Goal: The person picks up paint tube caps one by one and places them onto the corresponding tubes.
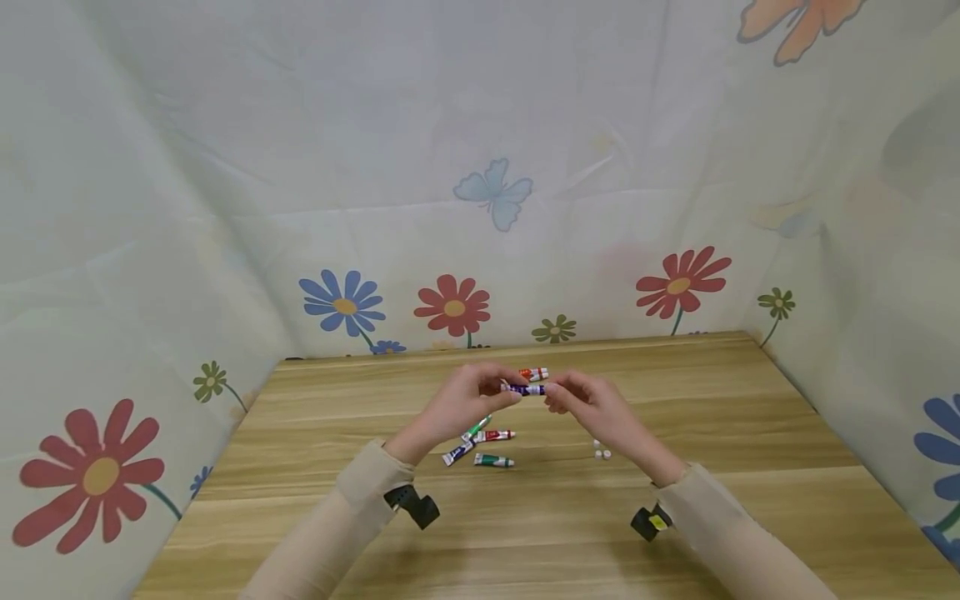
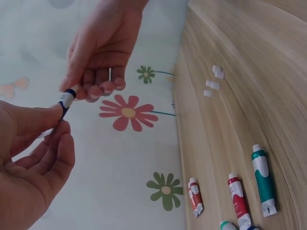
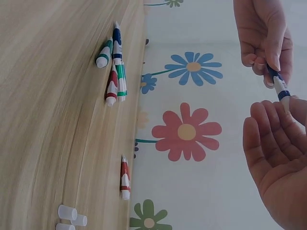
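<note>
Okay, we have a dark blue paint tube (image 1: pixel 534 390) held up over the tabletop (image 1: pixel 720 400), strung between two hands. Our left hand (image 1: pixel 465 402) pinches its body; our right hand (image 1: pixel 600 410) pinches the white tip between thumb and fingers. Clock on the held tube, head view: orange-red tube (image 1: pixel 533 374) at 12, just beyond; light green tube (image 1: pixel 476 429) and second blue tube (image 1: pixel 458 453) at 8; red tube (image 1: pixel 496 435) nearer 7 to 8; dark green tube (image 1: pixel 494 461) at 7; loose white caps (image 2: pixel 215 85) at 4, about five in the left wrist view.

Step in hand looks like work on the tip. We'd steady the body near its shoulder, squeeze lightly so no paint spurts, turn at the tip only, and keep both ends in line so the thin tube doesn't kink.

Hard to make out: right fingertips cover the tip, so we can't tell whether a cap sits on it. Left fingers hide the tail end. Label print is too small to read. In the left wrist view the frame's lower edge cuts off the light green tube and most of the second blue one.
</note>
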The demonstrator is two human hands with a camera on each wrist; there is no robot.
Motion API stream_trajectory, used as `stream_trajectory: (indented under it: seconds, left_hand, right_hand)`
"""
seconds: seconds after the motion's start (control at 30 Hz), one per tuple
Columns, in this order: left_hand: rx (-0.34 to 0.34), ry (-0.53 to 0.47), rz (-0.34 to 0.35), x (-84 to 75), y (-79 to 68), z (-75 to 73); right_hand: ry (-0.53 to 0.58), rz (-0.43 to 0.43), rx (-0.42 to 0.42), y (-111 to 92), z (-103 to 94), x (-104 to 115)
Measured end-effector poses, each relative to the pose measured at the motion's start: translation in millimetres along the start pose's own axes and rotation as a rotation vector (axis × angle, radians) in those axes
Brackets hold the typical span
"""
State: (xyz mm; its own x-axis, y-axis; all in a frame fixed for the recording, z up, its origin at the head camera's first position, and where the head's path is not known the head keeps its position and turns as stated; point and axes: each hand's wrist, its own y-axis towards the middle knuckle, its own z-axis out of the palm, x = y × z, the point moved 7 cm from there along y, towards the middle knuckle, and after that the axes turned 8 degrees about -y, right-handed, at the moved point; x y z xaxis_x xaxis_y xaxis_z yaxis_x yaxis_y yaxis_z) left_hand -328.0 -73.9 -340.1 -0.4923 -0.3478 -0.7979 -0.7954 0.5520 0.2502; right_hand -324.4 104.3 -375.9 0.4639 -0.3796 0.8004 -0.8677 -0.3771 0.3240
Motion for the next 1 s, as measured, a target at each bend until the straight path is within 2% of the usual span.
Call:
stream_trajectory:
  seconds: [0.33,0.6,0.8,1.0]
  left_hand:
    - [-0.012,0.002,0.008,0.5,1.7,-0.3]
    - [-0.032,-0.076,-0.049,9.6,0.1,-4.7]
    - [-0.03,-0.063,-0.053,9.5,0.9,-2.3]
    - [-0.047,-0.067,-0.061,9.2,1.7,-1.5]
  right_hand:
    - [0.014,0.024,0.009,0,0.3,-2]
    - [-0.004,0.03,-0.029,-5,0.6,-7]
    - [-0.031,0.009,-0.036,-5,0.2,1]
    - [-0.044,0.018,-0.057,-2,0.9,-2]
